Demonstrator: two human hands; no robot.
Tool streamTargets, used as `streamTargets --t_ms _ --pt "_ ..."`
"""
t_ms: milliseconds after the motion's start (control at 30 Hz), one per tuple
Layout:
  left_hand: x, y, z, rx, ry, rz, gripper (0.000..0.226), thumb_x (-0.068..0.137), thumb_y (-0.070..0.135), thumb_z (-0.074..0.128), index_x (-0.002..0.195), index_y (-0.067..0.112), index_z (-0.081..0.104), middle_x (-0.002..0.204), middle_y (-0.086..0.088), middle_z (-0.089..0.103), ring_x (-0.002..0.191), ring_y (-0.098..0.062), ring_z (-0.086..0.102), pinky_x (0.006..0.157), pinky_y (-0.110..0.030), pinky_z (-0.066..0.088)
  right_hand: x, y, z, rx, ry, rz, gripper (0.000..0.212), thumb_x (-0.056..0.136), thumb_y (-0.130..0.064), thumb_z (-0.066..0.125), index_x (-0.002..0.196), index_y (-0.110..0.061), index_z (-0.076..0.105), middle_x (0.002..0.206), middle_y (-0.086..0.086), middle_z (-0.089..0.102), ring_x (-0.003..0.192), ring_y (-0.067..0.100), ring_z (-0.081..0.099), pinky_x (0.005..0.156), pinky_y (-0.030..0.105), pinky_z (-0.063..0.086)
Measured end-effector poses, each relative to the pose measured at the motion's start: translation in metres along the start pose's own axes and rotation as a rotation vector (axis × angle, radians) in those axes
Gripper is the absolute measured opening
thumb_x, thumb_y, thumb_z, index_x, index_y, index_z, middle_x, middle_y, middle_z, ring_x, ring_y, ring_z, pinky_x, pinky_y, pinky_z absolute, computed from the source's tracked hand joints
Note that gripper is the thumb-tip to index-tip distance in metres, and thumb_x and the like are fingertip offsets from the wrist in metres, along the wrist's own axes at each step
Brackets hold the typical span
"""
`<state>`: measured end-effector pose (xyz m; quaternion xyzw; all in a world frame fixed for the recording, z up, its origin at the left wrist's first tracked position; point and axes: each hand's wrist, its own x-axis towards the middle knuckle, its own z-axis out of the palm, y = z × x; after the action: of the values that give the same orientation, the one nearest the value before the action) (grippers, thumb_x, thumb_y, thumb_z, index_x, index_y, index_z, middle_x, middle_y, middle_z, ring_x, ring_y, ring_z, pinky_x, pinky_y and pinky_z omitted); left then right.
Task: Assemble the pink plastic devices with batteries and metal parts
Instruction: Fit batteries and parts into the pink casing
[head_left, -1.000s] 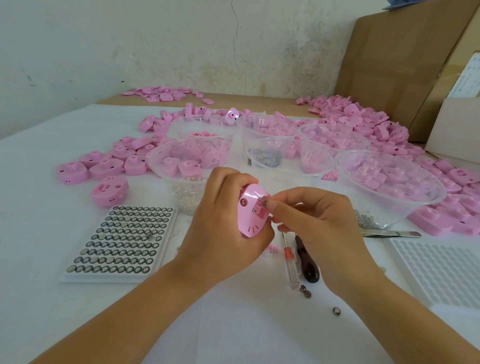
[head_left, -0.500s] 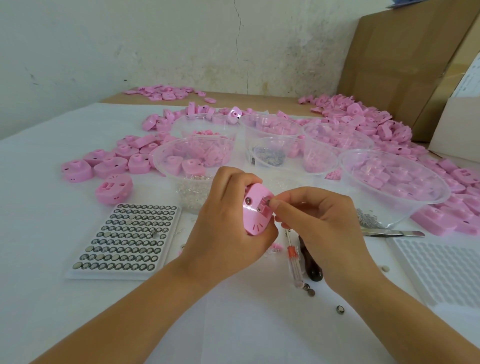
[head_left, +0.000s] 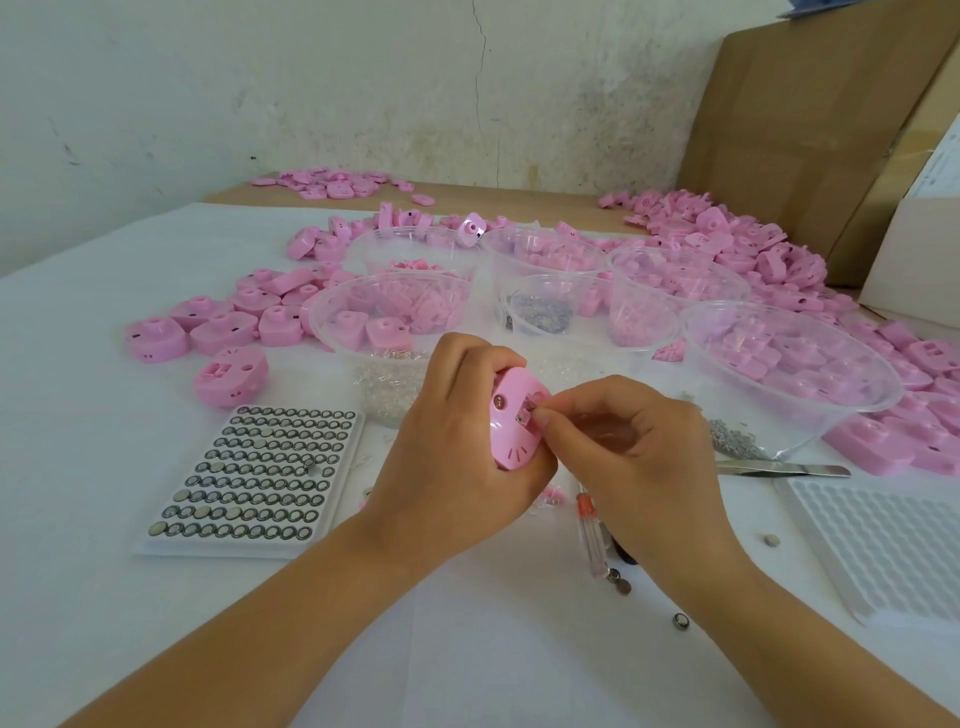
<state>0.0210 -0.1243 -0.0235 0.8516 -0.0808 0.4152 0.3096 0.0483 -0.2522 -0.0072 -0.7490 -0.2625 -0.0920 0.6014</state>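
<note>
My left hand (head_left: 447, 447) grips a pink plastic device (head_left: 511, 423) upright in front of me, its underside turned toward my right hand. My right hand (head_left: 623, 457) pinches a small metal part (head_left: 525, 415) at the device's open square slot. Left of my hands lies a white tray of button batteries (head_left: 254, 473). A few loose batteries (head_left: 621, 582) lie under my right wrist.
Several clear plastic bowls (head_left: 789, 364) hold pink parts, and one cup (head_left: 540, 312) holds small metal pieces. Pink devices (head_left: 228, 374) are scattered left and piled at the back right. Tweezers (head_left: 779, 469), a red-handled screwdriver (head_left: 589, 530) and an empty white tray (head_left: 883, 545) lie to the right. Cardboard stands behind.
The hands stay together on the device; my right fingertips have pressed a little closer into the slot. The view has shifted slightly.
</note>
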Motion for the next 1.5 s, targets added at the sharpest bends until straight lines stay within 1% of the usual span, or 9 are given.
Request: streamTargets --t_ms 100,233,367,433,533,833,1067,1300,1500 --pt "0.002 -0.003 -0.002 0.006 0.006 -0.026 0.040 0.067 0.014 0.075 0.098 -0.003 0.058 0.095 -0.006 0.048 0.077 -0.006 0.045 0.066 -0.009 0.041 0.000 0.001 -0.001 -0.057 -0.051 -0.114 0.028 0.081 -0.005 0.067 0.077 -0.032 0.070 0.078 -0.015 0.069 0.073 0.000 0.066 0.064 0.009 0.048" --pt "0.006 -0.007 -0.006 -0.029 0.051 -0.111 0.048 0.063 0.010 0.080 0.105 0.001 0.059 0.099 -0.001 0.047 0.082 0.002 0.047 0.067 -0.002 0.038 0.009 0.000 -0.013 0.123 -0.080 0.043 0.025 0.083 -0.013 0.063 0.076 -0.035 0.073 0.073 -0.012 0.071 0.064 0.004 0.067 0.064 0.014 0.052" --pt "0.008 -0.005 -0.008 -0.096 0.081 -0.128 0.045 0.063 0.018 0.071 0.106 0.007 0.061 0.099 0.001 0.051 0.087 0.001 0.050 0.068 -0.005 0.040 0.019 0.011 -0.028 -0.468 -0.255 0.041 0.016 0.074 -0.032 0.071 0.061 -0.040 0.067 0.067 -0.018 0.065 0.063 -0.006 0.056 0.057 0.006 0.041" --pt "0.006 -0.004 -0.008 -0.135 0.075 -0.127 0.044 0.065 0.019 0.071 0.107 0.014 0.058 0.098 0.002 0.054 0.087 -0.004 0.053 0.067 -0.008 0.043 0.017 0.015 -0.026 -0.630 -0.363 0.051 0.003 0.072 -0.045 0.069 0.072 -0.042 0.068 0.073 -0.016 0.061 0.070 -0.003 0.052 0.061 0.011 0.039" --pt "0.005 -0.003 -0.008 -0.183 0.059 -0.135 0.044 0.067 0.021 0.071 0.108 0.025 0.052 0.097 0.007 0.056 0.088 -0.007 0.057 0.064 -0.011 0.046 0.011 0.021 -0.014 -0.717 -0.448 -0.004 0.016 0.077 -0.048 0.065 0.084 -0.036 0.073 0.080 -0.013 0.057 0.078 0.003 0.048 0.071 0.025 0.043" --pt "0.005 -0.003 -0.008 -0.215 0.001 -0.165 0.047 0.067 0.027 0.072 0.109 0.030 0.051 0.100 0.017 0.056 0.089 -0.007 0.058 0.064 -0.008 0.046 0.007 0.024 -0.004 -0.718 -0.454 -0.144 0.011 0.084 -0.035 0.060 0.086 -0.028 0.068 0.089 -0.013 0.058 0.086 0.008 0.043 0.075 0.025 0.040" --pt "0.005 -0.007 -0.005 -0.194 0.021 -0.166 0.053 0.069 0.007 0.081 0.110 0.026 0.051 0.102 0.015 0.056 0.094 -0.009 0.059 0.069 -0.010 0.047 0.004 0.023 0.000 -0.753 -0.450 -0.328 0.009 0.077 -0.016 0.058 0.073 -0.017 0.066 0.076 -0.004 0.063 0.073 0.018 0.048 0.065 0.031 0.043" --pt "0.005 -0.004 -0.006 -0.222 0.047 -0.165 0.047 0.067 0.025 0.071 0.110 0.026 0.052 0.105 0.015 0.057 0.094 -0.007 0.059 0.069 -0.018 0.051 0.007 0.019 -0.008 -0.507 -0.244 -0.213 0.006 0.073 -0.018 0.065 0.069 -0.017 0.061 0.066 -0.009 0.058 0.061 0.009 0.052 0.057 0.024 0.045" --pt "0.005 -0.007 -0.006 -0.210 0.073 -0.144 0.048 0.067 0.024 0.071 0.110 0.027 0.051 0.104 0.015 0.057 0.091 -0.008 0.060 0.065 -0.011 0.048 0.011 0.024 -0.009 -0.296 -0.281 0.071 0.017 0.074 -0.020 0.067 0.061 -0.028 0.060 0.058 -0.011 0.064 0.051 -0.001 0.056 0.051 0.010 0.043"
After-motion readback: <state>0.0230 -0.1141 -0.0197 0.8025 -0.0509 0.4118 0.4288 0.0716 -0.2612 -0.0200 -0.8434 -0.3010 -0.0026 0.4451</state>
